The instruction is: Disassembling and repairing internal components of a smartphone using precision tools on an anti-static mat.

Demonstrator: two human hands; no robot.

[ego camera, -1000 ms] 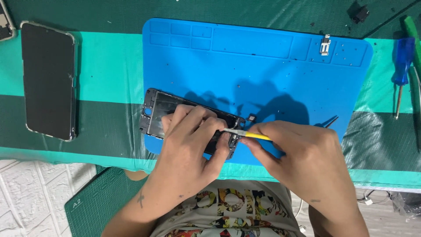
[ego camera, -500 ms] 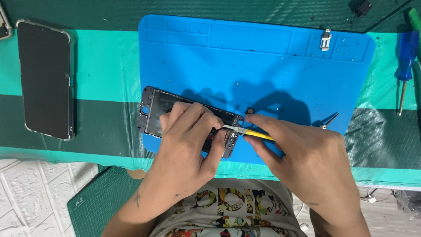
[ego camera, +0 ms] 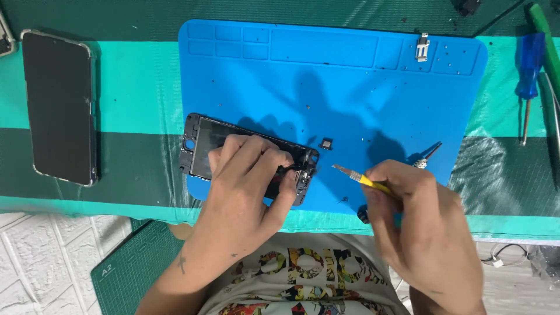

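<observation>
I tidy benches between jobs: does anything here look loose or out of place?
Yes. A small dark part lies loose on the blue mat, apart from the opened phone frame, with tiny specks, perhaps screws, scattered about.

We see a matt blue rubbery mat (ego camera: pixel 350 87) on the table. On it lies a phone frame (ego camera: pixel 201 140) of dark metal with a glossy inner face. Left of the mat, a phone (ego camera: pixel 58 105) shows smooth glossy glass. Right of it, a screwdriver (ego camera: pixel 529 64) has a translucent blue plastic handle and a bare metal shaft.
</observation>
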